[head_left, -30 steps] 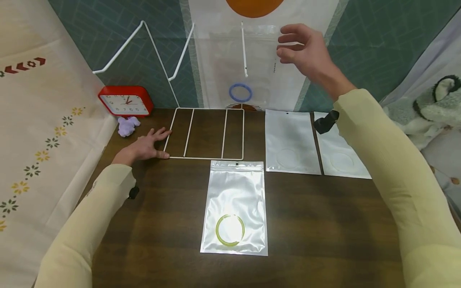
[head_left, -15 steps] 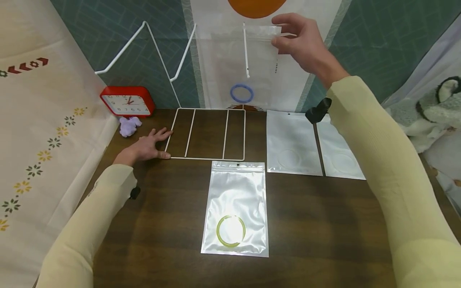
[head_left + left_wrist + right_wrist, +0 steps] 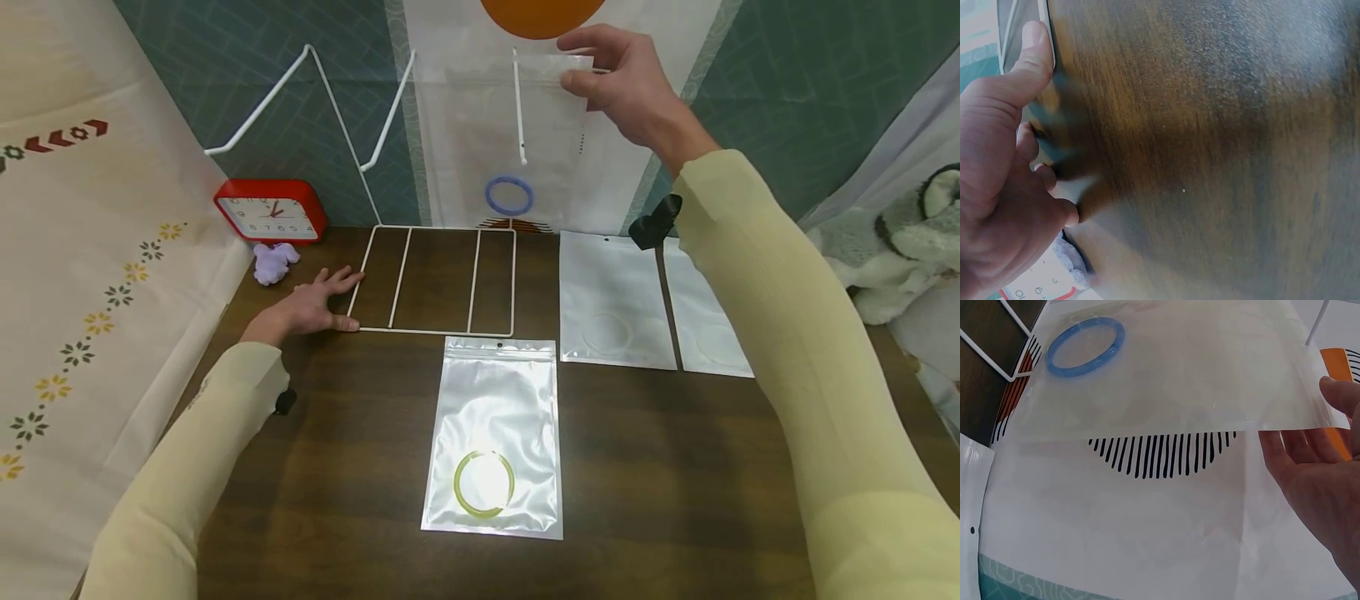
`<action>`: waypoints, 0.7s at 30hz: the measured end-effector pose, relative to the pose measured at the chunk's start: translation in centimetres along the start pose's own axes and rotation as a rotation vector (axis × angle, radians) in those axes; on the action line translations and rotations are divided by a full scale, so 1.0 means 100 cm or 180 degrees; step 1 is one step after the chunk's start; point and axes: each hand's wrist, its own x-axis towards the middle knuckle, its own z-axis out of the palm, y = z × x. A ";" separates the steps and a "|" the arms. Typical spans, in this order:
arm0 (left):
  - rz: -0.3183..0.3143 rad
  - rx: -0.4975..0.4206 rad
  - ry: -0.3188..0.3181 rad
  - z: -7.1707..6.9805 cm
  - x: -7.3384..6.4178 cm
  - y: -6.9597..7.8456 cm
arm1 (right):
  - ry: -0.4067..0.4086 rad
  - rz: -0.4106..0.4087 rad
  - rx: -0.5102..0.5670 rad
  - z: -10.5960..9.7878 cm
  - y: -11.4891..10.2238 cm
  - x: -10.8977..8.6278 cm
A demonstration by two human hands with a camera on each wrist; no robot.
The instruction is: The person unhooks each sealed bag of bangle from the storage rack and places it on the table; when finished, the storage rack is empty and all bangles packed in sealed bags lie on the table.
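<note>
A clear zip bag (image 3: 551, 137) with a blue ring (image 3: 509, 196) inside hangs upright at a white prong (image 3: 519, 108) of the wire rack (image 3: 438, 333). My right hand (image 3: 630, 87) pinches the bag's upper right corner; in the right wrist view the thumb lies over the bag (image 3: 1179, 381) and the fingers under it. My left hand (image 3: 307, 307) rests with spread fingers on the left end of the rack's base, thumb at the front wire. Nearer me, a silvery zip bag (image 3: 498, 400) with a yellow-green ring (image 3: 484, 484) lies flat on the table.
Two more silvery bags, one (image 3: 618, 292) beside the other (image 3: 705, 325), lie right of the rack, each with a faint ring. A red clock (image 3: 272, 210) and a small purple plush toy (image 3: 273, 262) stand at the left. A grey-and-white plush (image 3: 892, 242) sits at the far right.
My right hand has moved left from beside the hanging bag and now pinches its corner. The left hand stays on the rack's base.
</note>
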 end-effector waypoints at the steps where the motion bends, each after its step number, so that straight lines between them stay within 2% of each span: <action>1: 0.0007 0.0002 0.0004 0.000 -0.001 0.000 | 0.0003 0.0009 0.0009 0.000 0.000 0.000; 11: 0.0007 -0.0014 0.0004 0.000 -0.003 0.004 | 0.0046 0.0049 0.0059 0.005 -0.003 0.006; 21: -0.0011 -0.0020 -0.0008 0.000 -0.001 0.005 | 0.0109 0.0004 0.0109 0.009 -0.004 0.010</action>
